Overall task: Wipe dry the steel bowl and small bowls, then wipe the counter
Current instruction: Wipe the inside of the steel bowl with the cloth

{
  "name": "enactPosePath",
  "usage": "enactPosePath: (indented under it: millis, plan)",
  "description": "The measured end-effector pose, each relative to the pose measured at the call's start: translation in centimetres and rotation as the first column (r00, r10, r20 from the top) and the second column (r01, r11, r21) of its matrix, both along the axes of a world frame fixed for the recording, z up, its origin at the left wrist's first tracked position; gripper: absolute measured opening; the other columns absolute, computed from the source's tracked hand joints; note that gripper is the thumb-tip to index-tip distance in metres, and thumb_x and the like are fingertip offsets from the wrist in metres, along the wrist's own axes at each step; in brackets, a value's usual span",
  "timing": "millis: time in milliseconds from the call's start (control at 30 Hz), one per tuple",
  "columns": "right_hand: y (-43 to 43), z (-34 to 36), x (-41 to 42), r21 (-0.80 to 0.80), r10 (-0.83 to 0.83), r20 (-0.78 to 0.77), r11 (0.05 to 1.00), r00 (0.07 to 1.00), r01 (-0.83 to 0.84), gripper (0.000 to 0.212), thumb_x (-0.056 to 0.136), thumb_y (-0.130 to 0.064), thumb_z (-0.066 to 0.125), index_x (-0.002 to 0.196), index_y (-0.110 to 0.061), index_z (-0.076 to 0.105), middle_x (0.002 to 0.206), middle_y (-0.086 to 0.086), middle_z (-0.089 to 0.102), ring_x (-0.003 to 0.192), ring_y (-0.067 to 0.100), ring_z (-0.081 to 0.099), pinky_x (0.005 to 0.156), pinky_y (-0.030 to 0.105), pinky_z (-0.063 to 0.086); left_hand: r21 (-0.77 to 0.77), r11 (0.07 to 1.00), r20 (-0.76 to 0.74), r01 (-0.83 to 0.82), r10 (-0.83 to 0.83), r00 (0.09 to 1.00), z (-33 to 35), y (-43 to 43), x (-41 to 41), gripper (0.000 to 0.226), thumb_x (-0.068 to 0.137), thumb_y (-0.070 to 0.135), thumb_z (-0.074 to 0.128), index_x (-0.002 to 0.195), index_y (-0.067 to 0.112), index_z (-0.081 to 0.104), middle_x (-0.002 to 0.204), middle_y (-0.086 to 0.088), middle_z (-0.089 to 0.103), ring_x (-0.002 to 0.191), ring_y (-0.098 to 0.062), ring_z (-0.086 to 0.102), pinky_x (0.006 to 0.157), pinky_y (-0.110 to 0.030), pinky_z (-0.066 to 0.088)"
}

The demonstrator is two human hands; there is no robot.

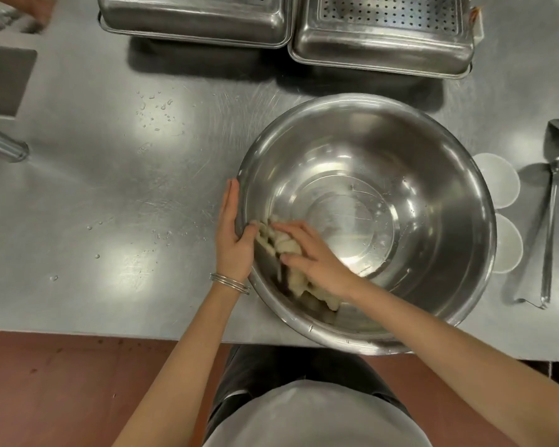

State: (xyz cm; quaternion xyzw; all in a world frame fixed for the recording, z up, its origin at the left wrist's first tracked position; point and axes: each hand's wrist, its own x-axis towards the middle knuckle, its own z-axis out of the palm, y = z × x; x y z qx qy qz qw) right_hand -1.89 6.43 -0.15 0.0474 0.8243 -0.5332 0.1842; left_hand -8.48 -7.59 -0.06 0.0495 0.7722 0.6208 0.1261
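The steel bowl (417, 175) sits at the near edge of the counter (110, 188), with two small bowls (501, 179) just beside it on the right. The left hand (234, 240) pinches its rim, thumb inside. The right hand (317, 256) presses a cloth (291, 250) against the inner wall with spread fingers.

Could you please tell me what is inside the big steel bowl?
A crumpled cloth lies against the near-left wall of the steel bowl, pressed under the right hand; water drops dot the inside. The metal beneath cloth and hand is covered.
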Motion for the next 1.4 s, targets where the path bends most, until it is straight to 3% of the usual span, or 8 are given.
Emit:
enactPosePath:
  millis: [167, 333, 533, 867, 1033, 1133, 1300, 1400]
  plan:
    - [0.8, -0.9, 3.2, 0.228, 0.341, -0.02, 0.917, 0.94, -0.328, 0.053, 0.091, -0.034, 0.037, 0.141, -0.018, 0.032, 0.137, 0.006, 0.033, 0.122, 0.018, 0.035, 0.099, 0.026, 0.027, -0.001, 0.999, -0.023, -0.04, 0.04, 0.999, -0.1, 0.1, 0.1, 0.07, 0.086, -0.006, 0.045, 0.142, 0.027, 0.019, 0.154, 0.003, 0.021, 0.14, -0.005, 0.021, 0.117, -0.034, 0.018]
    - [8.3, -0.2, 4.0, 0.346, 0.693, 0.264, 0.582, 0.671, -0.736, 0.046, 0.087, -0.036, 0.033, 0.128, -0.022, 0.049, 0.124, -0.002, 0.047, 0.105, 0.006, 0.04, 0.095, 0.036, 0.039, -0.022, 0.998, -0.01, -0.06, 0.06, 0.998, 0.1, 0.3, -0.3, 0.069, 0.087, -0.009, 0.047, 0.142, 0.026, 0.023, 0.152, 0.005, 0.025, 0.137, -0.003, 0.024, 0.115, -0.027, 0.021]
    - [5.6, 0.1, 1.8, 0.119, 0.226, -0.117, 0.97, 0.967, -0.212, 0.047, 0.088, -0.036, 0.04, 0.133, -0.026, 0.041, 0.129, 0.001, 0.04, 0.121, 0.019, 0.039, 0.107, 0.024, 0.027, -0.034, 0.999, -0.037, -0.03, 0.029, 0.999, 0.3, 1.1, -2.5, 0.064, 0.087, -0.008, 0.05, 0.143, 0.015, 0.028, 0.151, 0.0, 0.028, 0.137, -0.007, 0.026, 0.114, -0.024, 0.022]
    - [6.5, 0.0, 3.0, 0.181, 0.584, 0.036, 0.794, 0.811, -0.58, 0.047, 0.085, -0.024, 0.066, 0.13, -0.023, 0.053, 0.138, -0.005, 0.042, 0.13, 0.008, 0.034, 0.108, 0.015, 0.02, -0.083, 0.997, -0.102, 0.009, -0.017, 0.995, 0.3, 1.2, -4.4, 0.06, 0.085, -0.008, 0.055, 0.139, 0.01, 0.036, 0.148, -0.005, 0.033, 0.134, -0.008, 0.031, 0.105, -0.006, 0.023]
    - [5.6, -0.9, 2.0, 0.087, 0.235, 0.009, 0.968, 0.972, -0.235, 0.05, 0.088, -0.037, 0.058, 0.132, -0.018, 0.045, 0.13, -0.005, 0.052, 0.117, 0.008, 0.049, 0.101, 0.028, 0.038, -0.23, 0.973, -0.138, 0.008, -0.041, 0.99, 0.5, 0.2, -2.8, 0.065, 0.088, 0.006, 0.058, 0.144, 0.013, 0.027, 0.154, -0.004, 0.02, 0.139, -0.008, 0.02, 0.099, 0.005, 0.013]
    - [4.0, -2.6, 3.2, 0.323, 0.244, 0.023, 0.916, 0.969, -0.239, 0.045, 0.094, -0.043, 0.041, 0.131, -0.017, 0.046, 0.128, 0.004, 0.049, 0.115, 0.022, 0.049, 0.093, 0.028, 0.038, -0.175, 0.984, -0.142, 0.043, -0.069, 0.987, 0.4, -0.3, 1.2, 0.072, 0.087, -0.002, 0.054, 0.147, 0.012, 0.018, 0.157, -0.003, 0.008, 0.138, 0.005, 0.009, 0.105, -0.001, 0.011]
    - [1.8, 1.0, 2.8, 0.047, 0.065, -0.019, 0.997, 0.998, -0.064, 0.028, 0.096, -0.026, 0.046, 0.119, -0.013, 0.057, 0.112, -0.007, 0.053, 0.109, 0.009, 0.048, 0.096, 0.015, 0.033, -0.058, 0.997, -0.131, -0.05, 0.042, 0.99, -0.2, 0.5, 2.7, 0.07, 0.08, -0.007, 0.041, 0.145, 0.008, 0.02, 0.156, -0.007, 0.009, 0.141, -0.001, 0.008, 0.113, -0.014, 0.009]
    - [-0.4, 3.2, 4.1, 0.183, 0.061, -0.061, 0.982, 0.996, -0.049, 0.048, 0.096, -0.043, 0.034, 0.133, -0.017, 0.048, 0.132, -0.001, 0.048, 0.118, 0.015, 0.045, 0.102, 0.018, 0.029, -0.056, 0.996, -0.146, -0.071, 0.063, 0.987, -0.2, 0.9, 2.4, 0.068, 0.08, -0.008, 0.039, 0.144, 0.004, 0.023, 0.155, -0.007, 0.012, 0.14, 0.001, 0.01, 0.114, -0.016, 0.01]
